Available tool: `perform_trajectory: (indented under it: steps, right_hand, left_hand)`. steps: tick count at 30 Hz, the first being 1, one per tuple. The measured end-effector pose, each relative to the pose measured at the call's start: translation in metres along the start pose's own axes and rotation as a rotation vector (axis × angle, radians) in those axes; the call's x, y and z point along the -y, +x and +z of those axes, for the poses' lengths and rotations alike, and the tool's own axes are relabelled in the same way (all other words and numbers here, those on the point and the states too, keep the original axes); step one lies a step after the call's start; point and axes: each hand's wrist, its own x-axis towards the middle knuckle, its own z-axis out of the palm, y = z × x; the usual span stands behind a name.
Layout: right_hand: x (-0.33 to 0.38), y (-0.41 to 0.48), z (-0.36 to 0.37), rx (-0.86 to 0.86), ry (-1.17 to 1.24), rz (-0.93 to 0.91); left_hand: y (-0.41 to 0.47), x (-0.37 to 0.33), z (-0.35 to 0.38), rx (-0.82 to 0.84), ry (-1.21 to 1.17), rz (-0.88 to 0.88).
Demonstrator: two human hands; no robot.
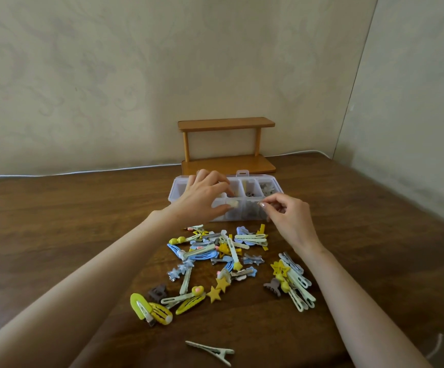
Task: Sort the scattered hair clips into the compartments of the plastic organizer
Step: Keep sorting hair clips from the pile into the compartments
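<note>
One clip (232,204) clamped in left hand (205,197), one in right hand (287,219), over part-filled organizer (175,191)

A small cream clip (233,203) is pinched by the left hand (202,193) over the clear plastic organizer (255,178), set on a wooden table (69,221). The fingertips of the right hand (288,217) are drawn together at its near right corner; whether anything is held cannot be made out. Scattered hair clips (223,261) are heaped just before it.
</note>
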Motion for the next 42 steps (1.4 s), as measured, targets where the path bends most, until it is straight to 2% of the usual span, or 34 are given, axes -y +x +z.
perform_trajectory:
  steps: [6, 13, 18, 24, 29, 35, 38, 42]
  right_hand:
    - [0.000, 0.000, 0.000, 0.026, -0.017, -0.009]
    - [-0.003, 0.000, -0.001, 0.003, 0.018, 0.025]
    - [-0.002, 0.000, -0.001, -0.021, 0.028, 0.036]
    - [-0.001, 0.000, -0.001, -0.020, 0.034, 0.048]
    - [-0.003, 0.000, -0.002, -0.002, 0.032, 0.038]
    - [-0.003, 0.001, -0.004, -0.028, -0.009, 0.056]
    - [-0.005, 0.001, -0.002, -0.021, -0.002, 0.077]
    - [-0.006, 0.002, -0.002, -0.019, 0.016, 0.096]
  left_hand:
    - [-0.024, -0.012, -0.002, -0.060, -0.148, 0.011]
    - [-0.036, -0.066, 0.000, 0.209, -0.311, 0.189]
    - [-0.038, -0.089, 0.013, 0.291, -0.337, 0.293]
    - [-0.037, -0.090, 0.020, 0.286, -0.344, 0.338]
    - [-0.025, -0.073, 0.013, 0.211, -0.341, 0.231]
    - [0.010, -0.046, 0.001, -0.111, -0.362, -0.045]
    - [0.034, -0.034, -0.002, -0.199, -0.367, -0.158]
    - [0.066, -0.025, 0.001, -0.189, -0.238, -0.236]
